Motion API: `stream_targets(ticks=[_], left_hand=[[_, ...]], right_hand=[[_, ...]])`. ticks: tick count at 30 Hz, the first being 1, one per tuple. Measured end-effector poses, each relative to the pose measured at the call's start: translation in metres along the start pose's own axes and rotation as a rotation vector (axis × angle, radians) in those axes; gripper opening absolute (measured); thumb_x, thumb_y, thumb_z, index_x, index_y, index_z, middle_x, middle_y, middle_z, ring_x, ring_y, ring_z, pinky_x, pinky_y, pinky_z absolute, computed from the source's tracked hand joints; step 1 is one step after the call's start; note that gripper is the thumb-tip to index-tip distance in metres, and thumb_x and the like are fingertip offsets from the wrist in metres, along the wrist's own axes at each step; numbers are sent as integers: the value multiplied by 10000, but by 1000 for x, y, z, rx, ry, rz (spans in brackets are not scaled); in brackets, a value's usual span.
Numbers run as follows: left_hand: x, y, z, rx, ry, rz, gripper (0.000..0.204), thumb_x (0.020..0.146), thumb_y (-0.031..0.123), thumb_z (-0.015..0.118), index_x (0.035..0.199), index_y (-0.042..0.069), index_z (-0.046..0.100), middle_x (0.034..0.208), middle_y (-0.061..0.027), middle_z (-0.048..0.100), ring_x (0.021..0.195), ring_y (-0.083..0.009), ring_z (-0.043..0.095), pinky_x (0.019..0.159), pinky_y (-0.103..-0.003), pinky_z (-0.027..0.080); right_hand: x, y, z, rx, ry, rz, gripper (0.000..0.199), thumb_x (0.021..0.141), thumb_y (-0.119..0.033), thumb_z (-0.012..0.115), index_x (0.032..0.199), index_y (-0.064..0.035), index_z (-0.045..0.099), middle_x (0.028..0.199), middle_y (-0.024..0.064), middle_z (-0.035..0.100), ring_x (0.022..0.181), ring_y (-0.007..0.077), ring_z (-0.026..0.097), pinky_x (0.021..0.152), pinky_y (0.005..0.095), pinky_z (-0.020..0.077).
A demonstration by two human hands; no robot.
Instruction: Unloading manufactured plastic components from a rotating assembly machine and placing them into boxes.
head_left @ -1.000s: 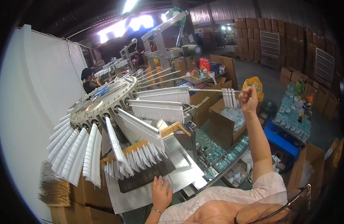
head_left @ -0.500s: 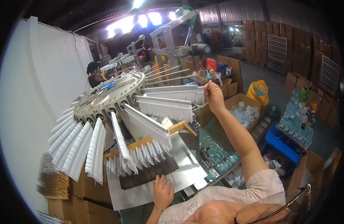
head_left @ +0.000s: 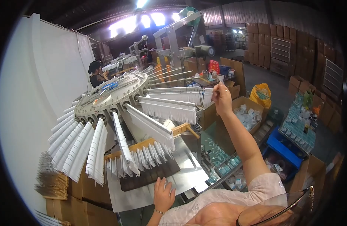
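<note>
My right hand (head_left: 222, 100) is raised and closed in a pinch on a thin rod at the outer end of one machine spoke. A small white strip (head_left: 207, 96) hangs beside the fingers, apart from the larger row of thin white pieces (head_left: 175, 94) on that spoke. The round metal turntable (head_left: 117, 96) carries more spokes draped in white pieces (head_left: 156, 128). Low in front, my left hand (head_left: 164, 195) rests, fingers spread, on the metal sheet (head_left: 192, 171) by a dark block (head_left: 151, 176). It holds nothing.
A wooden rack (head_left: 143, 144) with white pieces hangs over the sheet. To the right stand a carton of small white packs (head_left: 247, 117), a yellow bag (head_left: 260, 96), a blue crate (head_left: 284, 147) and stacked teal-and-white packs (head_left: 299, 126). A co-worker (head_left: 96, 74) sits beyond the turntable.
My right hand has moved slightly right, outward from the turntable. A gap has opened between the small white strip near it and the rest of the row. My left hand stays put.
</note>
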State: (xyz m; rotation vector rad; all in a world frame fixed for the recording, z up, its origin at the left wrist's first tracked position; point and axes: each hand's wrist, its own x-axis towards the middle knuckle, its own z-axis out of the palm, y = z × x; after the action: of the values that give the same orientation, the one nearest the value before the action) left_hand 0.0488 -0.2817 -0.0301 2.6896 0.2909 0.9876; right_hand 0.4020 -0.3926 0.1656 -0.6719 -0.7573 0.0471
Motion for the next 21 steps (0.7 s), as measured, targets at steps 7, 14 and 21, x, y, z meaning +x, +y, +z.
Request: stream_targets(ticks=[7,14,21], left_hand=[[-1,1,-1,-8,10,-11,275,669,150,619,910,21,590,1094,-190,487,1093,-377,389,908,-439,328],[-1,0,1,-12,16,-4,274,673,152,618,908,14,590,1091,-195,489,1092,-377,391,911,-440,324],[-2,1,-1,-20,25,-7,272,677,152,616,910,14,593,1094,-191,489,1097,-375,388,914,-442,323]], right_hand=[[-2,-1,1,-27,38,-10,288,878,-306,433,707,-81,489,550,-13,412,464,71,366,414,198,286],[-2,-3,-3,-65,93,-33,314,871,-328,454,678,-83,494,537,-15,423,457,68,381,417,200,305],[-2,-7,-7,-64,90,-25,283,881,-302,427,700,-93,490,550,-18,426,461,69,383,420,193,310]])
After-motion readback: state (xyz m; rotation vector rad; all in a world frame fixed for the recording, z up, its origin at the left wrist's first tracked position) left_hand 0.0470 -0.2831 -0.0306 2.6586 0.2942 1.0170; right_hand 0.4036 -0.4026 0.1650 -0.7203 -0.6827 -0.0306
